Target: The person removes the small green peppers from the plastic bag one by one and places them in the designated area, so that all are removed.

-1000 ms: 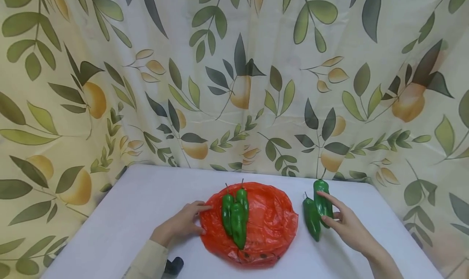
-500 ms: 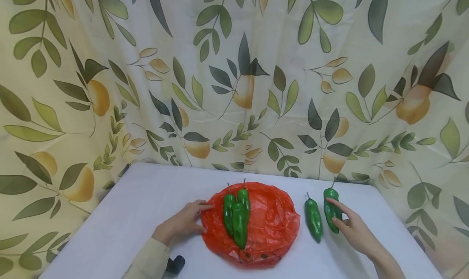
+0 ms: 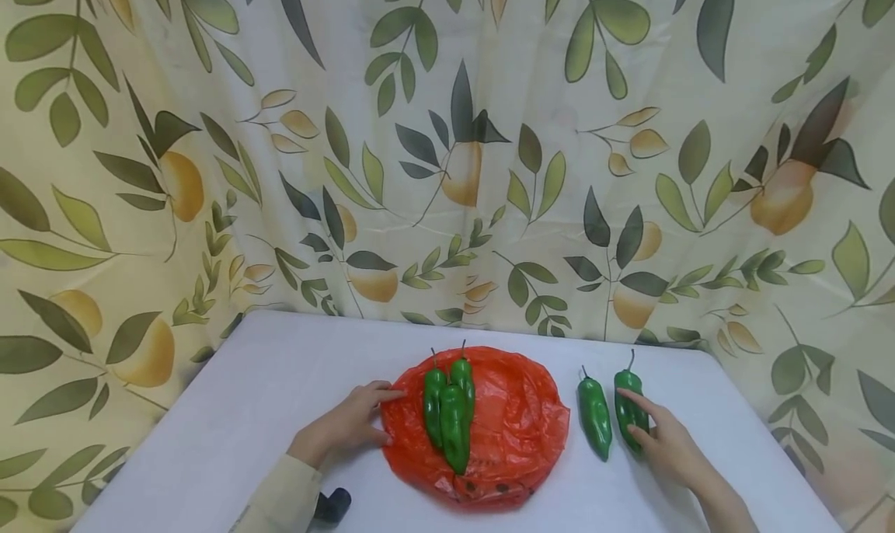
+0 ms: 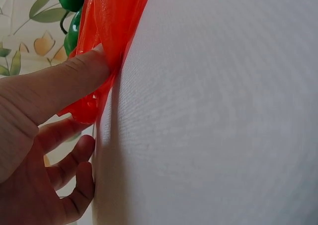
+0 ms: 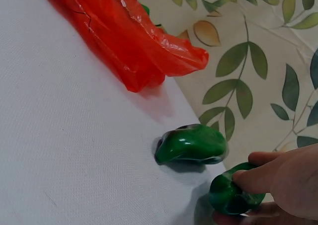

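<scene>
A red plastic bag (image 3: pixel 517 416) lies spread in a round shape on the table, with three long green peppers (image 3: pixel 454 432) on its left part. At its left rim, my left hand (image 3: pixel 352 420) holds the edge, thumb (image 4: pixel 74 78) on the outside and the other fingers spread below. To the right of the bag lies a green pepper (image 3: pixel 594 418). Beside it, apart by a small gap, my right hand (image 3: pixel 671 444) grips another green pepper (image 3: pixel 628 383) between thumb and fingers. Whether that pepper rests on the table cannot be told.
The white table (image 3: pixel 294 362) ends at a hanging curtain (image 3: pixel 447 245) printed with leaves and fruit, which runs along the back and sides. A black object (image 3: pixel 332 506) lies near the left sleeve (image 3: pixel 287 494), partly hidden by it.
My right hand has shifted right and a little nearer with its pepper, which overlapped the other one before and now stands apart from it. The left hand stays at the bag's rim.
</scene>
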The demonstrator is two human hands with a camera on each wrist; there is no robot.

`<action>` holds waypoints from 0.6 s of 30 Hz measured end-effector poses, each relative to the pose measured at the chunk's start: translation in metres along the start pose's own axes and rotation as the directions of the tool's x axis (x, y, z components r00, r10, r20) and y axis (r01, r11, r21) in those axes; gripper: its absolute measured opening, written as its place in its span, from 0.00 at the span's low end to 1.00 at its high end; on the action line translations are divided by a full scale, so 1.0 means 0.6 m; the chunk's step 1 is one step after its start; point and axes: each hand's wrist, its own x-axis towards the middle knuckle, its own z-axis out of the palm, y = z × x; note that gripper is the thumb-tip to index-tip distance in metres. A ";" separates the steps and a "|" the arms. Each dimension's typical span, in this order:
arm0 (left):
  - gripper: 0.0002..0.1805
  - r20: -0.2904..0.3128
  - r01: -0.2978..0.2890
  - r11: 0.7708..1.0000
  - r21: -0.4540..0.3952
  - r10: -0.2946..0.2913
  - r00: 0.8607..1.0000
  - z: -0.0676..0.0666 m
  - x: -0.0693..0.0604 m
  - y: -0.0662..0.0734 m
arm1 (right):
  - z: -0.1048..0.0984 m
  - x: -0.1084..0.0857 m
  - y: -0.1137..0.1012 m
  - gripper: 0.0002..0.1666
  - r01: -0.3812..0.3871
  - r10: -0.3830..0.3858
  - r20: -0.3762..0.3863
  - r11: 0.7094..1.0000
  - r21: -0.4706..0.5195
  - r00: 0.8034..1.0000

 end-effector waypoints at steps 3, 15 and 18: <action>0.38 -0.001 -0.002 1.000 -0.003 0.002 1.000 0.000 0.002 0.001 | 0.000 0.001 0.000 0.38 0.013 -0.013 0.020 1.000 -0.023 1.000; 0.38 -0.001 -0.007 1.000 -0.010 0.007 1.000 -0.001 0.005 0.000 | 0.002 0.001 -0.001 0.39 -0.001 0.002 0.065 1.000 -0.013 0.998; 0.38 0.010 0.002 1.000 -0.015 -0.001 1.000 -0.003 0.004 0.000 | 0.005 0.000 0.000 0.38 -0.010 0.010 0.078 1.000 -0.004 0.997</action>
